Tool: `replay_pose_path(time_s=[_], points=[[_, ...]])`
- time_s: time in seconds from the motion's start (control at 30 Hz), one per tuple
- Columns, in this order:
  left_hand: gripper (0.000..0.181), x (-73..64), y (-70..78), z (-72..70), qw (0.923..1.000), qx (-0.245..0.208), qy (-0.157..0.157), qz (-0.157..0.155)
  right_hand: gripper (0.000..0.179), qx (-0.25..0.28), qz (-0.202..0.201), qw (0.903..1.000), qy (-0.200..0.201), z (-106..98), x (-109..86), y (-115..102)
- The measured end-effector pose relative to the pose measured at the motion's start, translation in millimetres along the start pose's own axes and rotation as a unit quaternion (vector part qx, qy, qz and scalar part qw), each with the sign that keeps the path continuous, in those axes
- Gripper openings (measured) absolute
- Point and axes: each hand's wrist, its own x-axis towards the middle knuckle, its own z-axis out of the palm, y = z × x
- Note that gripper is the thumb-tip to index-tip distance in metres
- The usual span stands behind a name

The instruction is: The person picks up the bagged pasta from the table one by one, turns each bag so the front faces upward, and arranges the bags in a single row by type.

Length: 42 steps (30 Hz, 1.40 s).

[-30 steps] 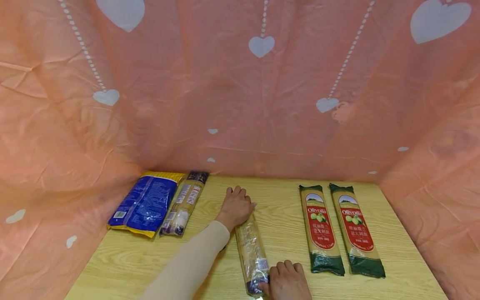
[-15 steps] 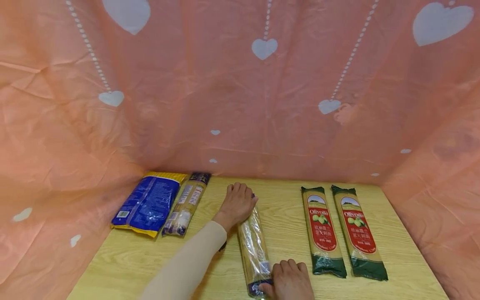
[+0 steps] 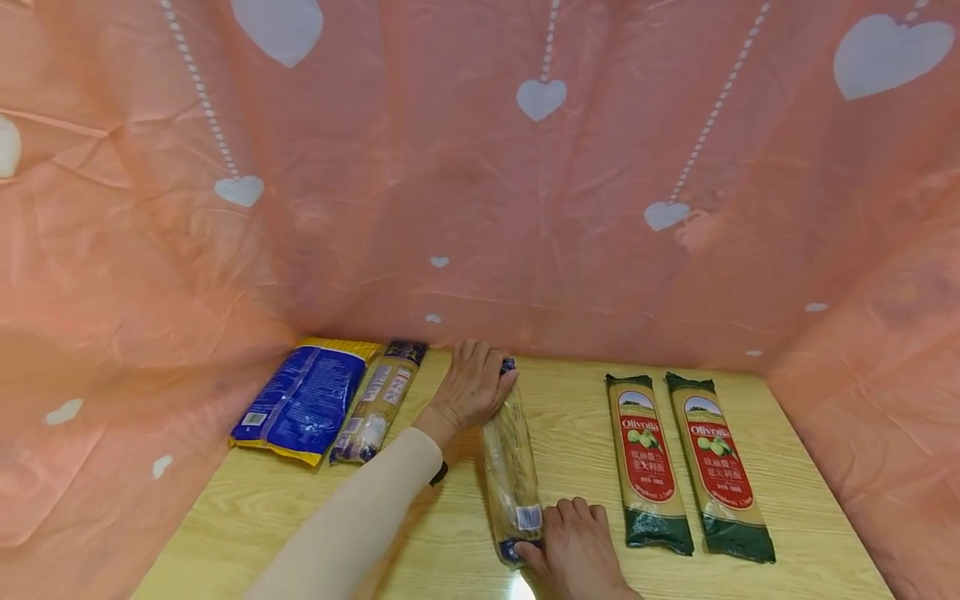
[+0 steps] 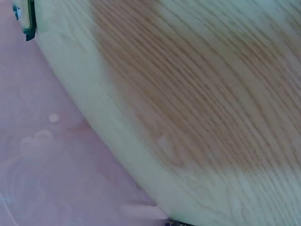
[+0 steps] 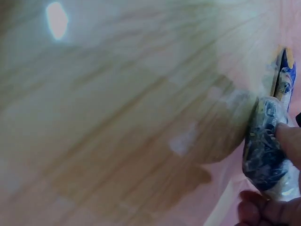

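Between my two hands is a clear spaghetti pack (image 3: 512, 458) with dark blue ends and a barcode label near its close end. My left hand (image 3: 472, 385) grips the far end from above, its thumb along the pack's right side. At the close end, my right hand (image 3: 576, 537) pinches the blue corner, thumb on top. In the right wrist view, the thumb (image 5: 290, 143) presses the pack's crinkled blue end (image 5: 265, 150), which stands over the table with fingers curled beneath. The left wrist view shows bare wood grain, with the left hand out of sight.
Two green-ended Olivoila spaghetti packs (image 3: 647, 467) (image 3: 720, 467) lie side by side on the right. To the left lie a blue and yellow bag (image 3: 303, 400) and another spaghetti pack (image 3: 380, 404). A pink heart-patterned curtain (image 3: 480, 208) borders the wooden table (image 3: 225, 517) behind and beside.
Both hands have carried the spaghetti pack away from the near edge, toward the back curtain. Its far blue tip now shows beside the left hand. The head view has shifted slightly.
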Motion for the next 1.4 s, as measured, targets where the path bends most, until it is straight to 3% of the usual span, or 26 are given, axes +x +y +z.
replay_pose_path(time_s=[0.1,0.2,0.37,0.6,0.8,0.93,1.03,1.2,1.3,1.4], points=[[0.051,3.1,1.2,-3.5,0.9999,0.007,0.013,0.008,0.055,0.038,0.011,0.999,-0.019,0.7,1.8,-0.7],[0.051,6.9,5.8,-9.1,0.9998,0.017,0.003,0.004,0.053,0.051,0.012,0.9986,-0.01,2.2,2.8,-1.3],[0.045,19.0,19.3,-22.5,0.9987,0.026,-0.038,-0.023,0.051,0.045,0.0,0.9972,0.059,3.8,4.2,1.6],[0.036,35.9,35.2,-36.5,0.9909,0.072,-0.084,-0.078,0.053,0.028,-0.031,0.9854,0.165,6.8,10.4,8.0],[0.047,46.6,41.8,-42.6,0.9863,0.092,-0.081,-0.111,0.046,0.011,-0.056,0.9707,0.233,10.2,20.0,14.4],[0.059,55.0,42.9,-45.7,0.979,0.121,-0.086,-0.14,0.035,-0.012,-0.062,0.9624,0.264,12.4,27.8,16.5],[0.058,56.6,41.9,-47.0,0.9723,0.14,-0.106,-0.154,0.033,-0.03,-0.062,0.9607,0.269,13.6,31.5,16.3],[0.033,51.1,36.6,-43.7,0.9737,0.123,-0.102,-0.163,0.044,-0.057,-0.06,0.9623,0.259,11.2,33.6,13.3],[0.026,49.5,34.3,-44.1,0.9764,0.089,-0.098,-0.171,0.054,-0.055,-0.063,0.9685,0.234,7.7,32.4,11.4],[0.028,49.9,33.6,-47.7,0.9761,0.047,-0.109,-0.182,0.055,-0.022,-0.063,0.9799,0.188,3.4,27.5,14.7]])
